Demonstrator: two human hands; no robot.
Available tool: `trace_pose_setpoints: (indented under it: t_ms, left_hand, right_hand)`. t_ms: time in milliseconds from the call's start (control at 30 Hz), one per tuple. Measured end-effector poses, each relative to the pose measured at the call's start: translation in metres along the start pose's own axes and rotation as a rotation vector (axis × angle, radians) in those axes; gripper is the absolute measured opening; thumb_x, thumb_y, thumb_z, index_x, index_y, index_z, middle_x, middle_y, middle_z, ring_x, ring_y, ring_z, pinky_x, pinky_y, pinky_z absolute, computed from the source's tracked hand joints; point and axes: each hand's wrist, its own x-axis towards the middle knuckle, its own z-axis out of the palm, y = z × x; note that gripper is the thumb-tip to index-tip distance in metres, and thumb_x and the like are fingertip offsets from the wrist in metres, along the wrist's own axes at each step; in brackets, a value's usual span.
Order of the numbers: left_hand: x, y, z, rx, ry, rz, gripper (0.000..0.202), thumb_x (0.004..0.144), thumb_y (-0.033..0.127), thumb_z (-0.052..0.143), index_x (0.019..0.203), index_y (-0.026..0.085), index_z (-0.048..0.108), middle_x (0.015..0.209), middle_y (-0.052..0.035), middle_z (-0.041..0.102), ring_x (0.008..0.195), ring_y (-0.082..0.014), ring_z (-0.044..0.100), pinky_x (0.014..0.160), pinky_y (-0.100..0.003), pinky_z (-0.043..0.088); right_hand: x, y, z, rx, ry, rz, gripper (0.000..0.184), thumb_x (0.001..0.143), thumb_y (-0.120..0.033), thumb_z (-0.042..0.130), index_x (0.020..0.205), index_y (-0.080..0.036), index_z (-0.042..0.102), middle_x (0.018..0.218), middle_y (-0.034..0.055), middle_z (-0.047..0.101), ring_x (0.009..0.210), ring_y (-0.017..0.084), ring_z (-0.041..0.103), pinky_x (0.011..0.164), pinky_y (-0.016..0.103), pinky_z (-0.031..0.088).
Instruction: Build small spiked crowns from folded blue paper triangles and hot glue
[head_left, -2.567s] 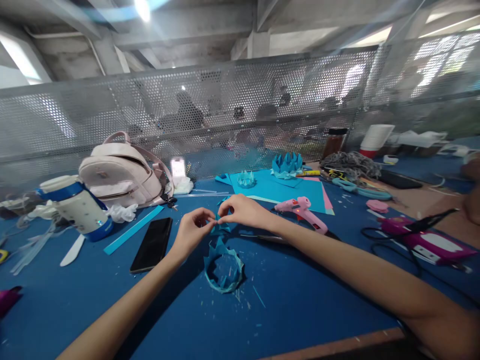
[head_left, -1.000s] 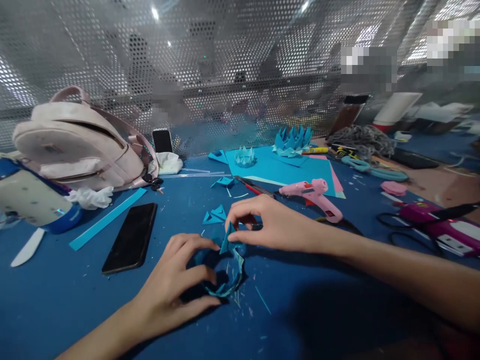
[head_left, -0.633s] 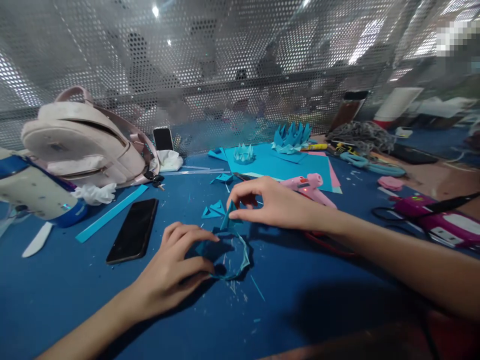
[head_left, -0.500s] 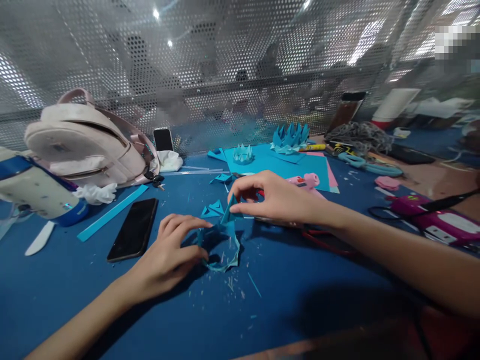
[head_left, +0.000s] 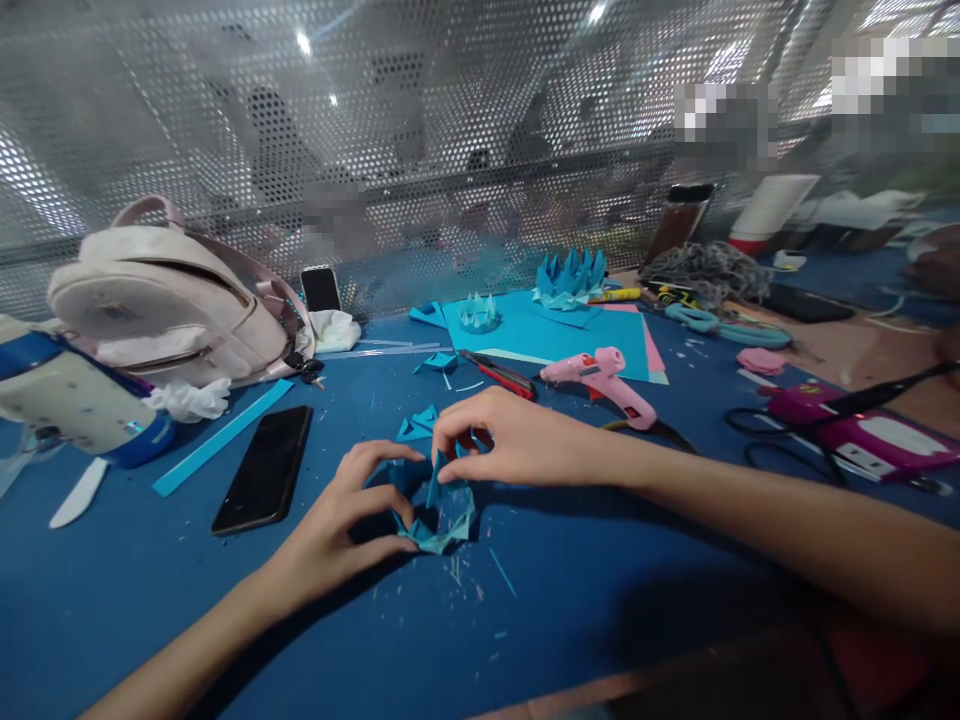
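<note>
A small teal paper crown [head_left: 448,522] lies on the blue table [head_left: 525,620] in front of me. My left hand [head_left: 341,520] curls round its left side, thumb and fingers gripping the ring. My right hand [head_left: 499,438] pinches a folded teal paper triangle [head_left: 433,482] and holds it against the crown's rim. Two loose folded triangles [head_left: 417,424] lie just behind the hands.
A black phone [head_left: 263,468] and a light-blue paper strip [head_left: 222,436] lie to the left, near a pink backpack [head_left: 169,300] and a white bottle [head_left: 71,400]. A pink glue gun [head_left: 600,382], red cutter [head_left: 501,374], blue paper sheets [head_left: 555,335] and finished crowns [head_left: 568,275] sit behind. A perforated metal screen [head_left: 450,150] closes the back.
My hands dropped from mid-air to the crown on the table. My left hand took hold of the ring; my right hand brought the triangle down onto its rim. The crown shifted a little.
</note>
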Motion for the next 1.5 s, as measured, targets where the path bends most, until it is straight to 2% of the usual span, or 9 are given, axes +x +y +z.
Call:
trace_pose_setpoints:
  t_ms: [233,600,867,1133,1500]
  left_hand:
    - [0.002,0.000,-0.003,-0.142,-0.003,-0.068,0.009,0.085,0.030,0.071,0.084,0.022,0.066,0.137,-0.0085,0.049,0.126,-0.0272,0.048,0.105,-0.043,0.042]
    - [0.005,-0.001,-0.002,-0.341,0.055,-0.165,0.013,0.083,0.032,0.073,0.080,0.021,0.066,0.136,-0.0084,0.051,0.126,-0.0272,0.049,0.108,-0.043,0.037]
    - [0.006,0.000,-0.002,-0.383,0.042,-0.198,0.009,0.084,0.027,0.070,0.081,0.021,0.064,0.136,-0.0070,0.051,0.128,-0.0263,0.047,0.111,-0.041,0.033]
    - [0.007,0.000,0.000,-0.453,0.041,-0.234,0.013,0.088,0.029,0.064,0.082,0.019,0.061,0.135,-0.0095,0.050,0.129,-0.0272,0.045,0.111,-0.042,0.031]
    - [0.009,0.003,0.001,-0.487,0.059,-0.287,0.015,0.089,0.030,0.063,0.079,0.020,0.058,0.133,-0.0079,0.050,0.128,-0.0270,0.045,0.111,-0.041,0.029]
  right_hand:
    - [0.002,0.002,0.008,-0.021,-0.020,0.044,0.006,0.083,-0.020,0.071,0.079,-0.015,0.070,0.072,-0.0011,0.065,0.066,0.011,0.054,0.062,0.024,0.035]
    - [0.003,0.001,0.015,-0.002,-0.036,0.089,0.006,0.080,-0.022,0.074,0.079,-0.017,0.073,0.071,-0.0018,0.067,0.066,0.011,0.055,0.061,0.023,0.035]
    - [0.004,0.007,0.018,0.033,-0.066,0.084,0.009,0.080,-0.026,0.074,0.079,-0.017,0.073,0.069,-0.0026,0.066,0.065,0.010,0.054,0.060,0.024,0.034]
    - [0.005,0.011,0.018,0.104,-0.061,0.096,0.010,0.080,-0.026,0.073,0.078,-0.017,0.072,0.065,-0.0033,0.061,0.062,0.010,0.052,0.058,0.023,0.034]
    - [0.009,0.015,0.018,0.201,-0.076,0.120,0.014,0.079,-0.028,0.072,0.076,-0.015,0.070,0.063,-0.0042,0.057,0.060,0.009,0.049,0.057,0.022,0.034]
